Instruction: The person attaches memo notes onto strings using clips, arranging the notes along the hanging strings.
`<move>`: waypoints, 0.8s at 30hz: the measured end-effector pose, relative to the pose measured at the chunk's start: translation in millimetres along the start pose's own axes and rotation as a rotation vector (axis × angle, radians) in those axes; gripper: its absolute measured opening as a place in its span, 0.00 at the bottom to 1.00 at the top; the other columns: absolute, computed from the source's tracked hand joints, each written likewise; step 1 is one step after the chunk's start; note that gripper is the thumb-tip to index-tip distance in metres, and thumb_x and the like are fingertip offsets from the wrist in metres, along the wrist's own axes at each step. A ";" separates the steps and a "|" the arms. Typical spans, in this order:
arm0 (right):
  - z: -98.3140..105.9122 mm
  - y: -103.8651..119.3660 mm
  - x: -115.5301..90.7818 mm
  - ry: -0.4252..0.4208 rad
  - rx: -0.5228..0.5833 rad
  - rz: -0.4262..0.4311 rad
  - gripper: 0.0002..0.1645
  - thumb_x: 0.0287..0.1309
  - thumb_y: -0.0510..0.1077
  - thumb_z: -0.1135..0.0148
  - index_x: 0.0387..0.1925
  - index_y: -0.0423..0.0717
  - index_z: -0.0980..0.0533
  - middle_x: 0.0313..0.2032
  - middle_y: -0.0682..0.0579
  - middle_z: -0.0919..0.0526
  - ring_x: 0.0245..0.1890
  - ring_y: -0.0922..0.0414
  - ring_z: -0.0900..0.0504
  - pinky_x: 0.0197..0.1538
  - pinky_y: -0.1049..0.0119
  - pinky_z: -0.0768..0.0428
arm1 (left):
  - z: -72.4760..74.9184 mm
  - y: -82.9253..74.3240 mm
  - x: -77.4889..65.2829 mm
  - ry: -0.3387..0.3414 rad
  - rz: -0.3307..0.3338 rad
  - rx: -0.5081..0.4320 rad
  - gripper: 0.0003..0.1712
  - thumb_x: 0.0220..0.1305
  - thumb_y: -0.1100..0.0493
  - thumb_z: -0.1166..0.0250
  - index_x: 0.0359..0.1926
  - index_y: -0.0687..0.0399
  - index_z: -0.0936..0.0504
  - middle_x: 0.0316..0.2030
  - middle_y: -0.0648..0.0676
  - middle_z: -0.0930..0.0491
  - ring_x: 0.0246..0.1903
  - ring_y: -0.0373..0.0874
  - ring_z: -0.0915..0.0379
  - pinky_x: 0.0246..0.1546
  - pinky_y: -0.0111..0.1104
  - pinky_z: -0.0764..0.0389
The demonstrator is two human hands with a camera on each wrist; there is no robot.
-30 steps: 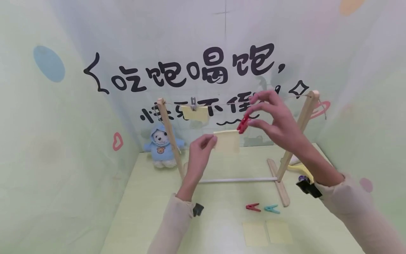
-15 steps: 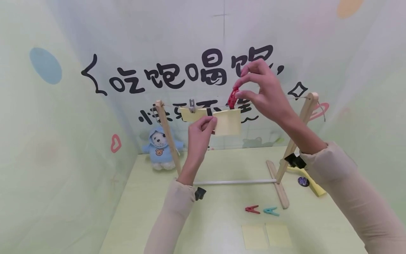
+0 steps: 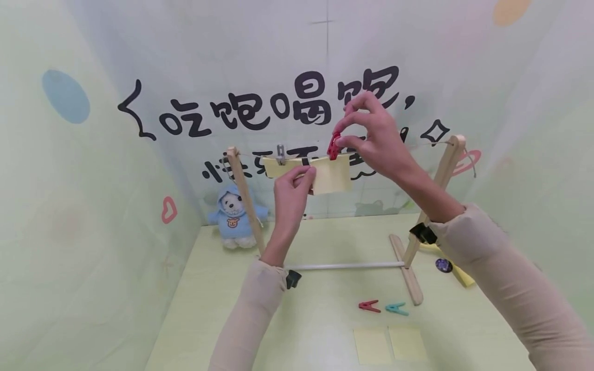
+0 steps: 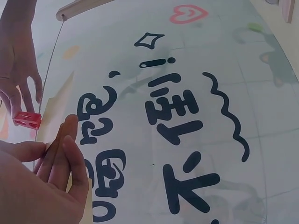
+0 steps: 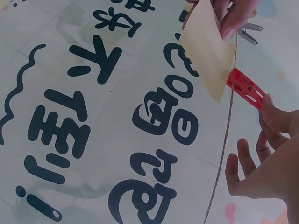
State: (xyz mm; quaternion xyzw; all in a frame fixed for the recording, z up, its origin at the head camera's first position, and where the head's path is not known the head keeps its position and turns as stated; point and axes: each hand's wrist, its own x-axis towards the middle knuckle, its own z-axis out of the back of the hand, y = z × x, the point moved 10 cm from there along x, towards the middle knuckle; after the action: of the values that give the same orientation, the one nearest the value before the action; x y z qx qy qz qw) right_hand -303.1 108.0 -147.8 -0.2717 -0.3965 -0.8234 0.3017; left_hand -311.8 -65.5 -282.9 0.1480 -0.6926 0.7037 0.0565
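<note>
My left hand [image 3: 291,193] pinches the left edge of a pale yellow paper square [image 3: 333,176] held up at the string [image 5: 227,126]. Between thumb and fingers, my right hand [image 3: 371,136] holds a red clothespin [image 3: 333,146] by its handle end. The clothespin's mouth sits at the string and the paper's top edge; in the right wrist view the red clothespin [image 5: 246,88] crosses the string right beside the paper [image 5: 208,51]. Left of it, a grey clothespin [image 3: 280,154] fastens another yellow paper [image 3: 276,168] to the string, partly covered by my left hand.
The string runs between two wooden posts [image 3: 447,165] joined by a white rod [image 3: 345,266]. On the table [image 3: 325,330] lie a red clothespin [image 3: 369,306], a teal clothespin [image 3: 397,308] and two paper squares [image 3: 373,346]. A blue-clothed plush toy [image 3: 233,219] sits behind the left post.
Both hands have risen to the string, carrying the paper and the red clothespin up. The right hand has shifted left, bringing the clothespin down onto the paper's top edge.
</note>
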 end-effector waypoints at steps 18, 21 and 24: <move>-23.3 -0.1 -0.3 0.094 -0.024 -0.033 0.06 0.63 0.27 0.24 0.41 0.32 0.12 0.51 0.40 0.28 0.64 0.42 0.29 0.71 0.45 0.34 | 5.8 -1.7 0.6 -0.013 -0.003 0.006 0.14 0.80 0.60 0.33 0.55 0.66 0.10 0.42 0.65 0.07 0.28 0.36 0.20 0.36 0.25 0.19; -25.0 -1.3 -1.8 0.117 -0.028 -0.060 0.07 0.64 0.28 0.25 0.44 0.33 0.12 0.53 0.40 0.29 0.64 0.42 0.30 0.71 0.45 0.34 | 5.9 -0.8 0.3 -0.012 -0.005 0.015 0.13 0.80 0.60 0.33 0.55 0.66 0.10 0.38 0.65 0.08 0.28 0.37 0.21 0.35 0.26 0.21; -26.8 -3.1 -3.1 0.136 -0.033 -0.086 0.09 0.65 0.30 0.25 0.47 0.33 0.12 0.54 0.40 0.29 0.64 0.42 0.30 0.69 0.45 0.32 | 6.2 0.7 0.1 -0.016 -0.004 0.026 0.13 0.80 0.59 0.32 0.54 0.64 0.09 0.36 0.64 0.08 0.29 0.36 0.22 0.36 0.27 0.24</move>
State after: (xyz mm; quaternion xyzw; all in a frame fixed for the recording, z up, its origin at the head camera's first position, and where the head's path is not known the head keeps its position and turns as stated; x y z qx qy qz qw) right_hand -308.8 88.5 -165.9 -0.2029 -0.3726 -0.8586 0.2879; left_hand -311.3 -71.7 -283.6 0.1559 -0.6834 0.7114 0.0502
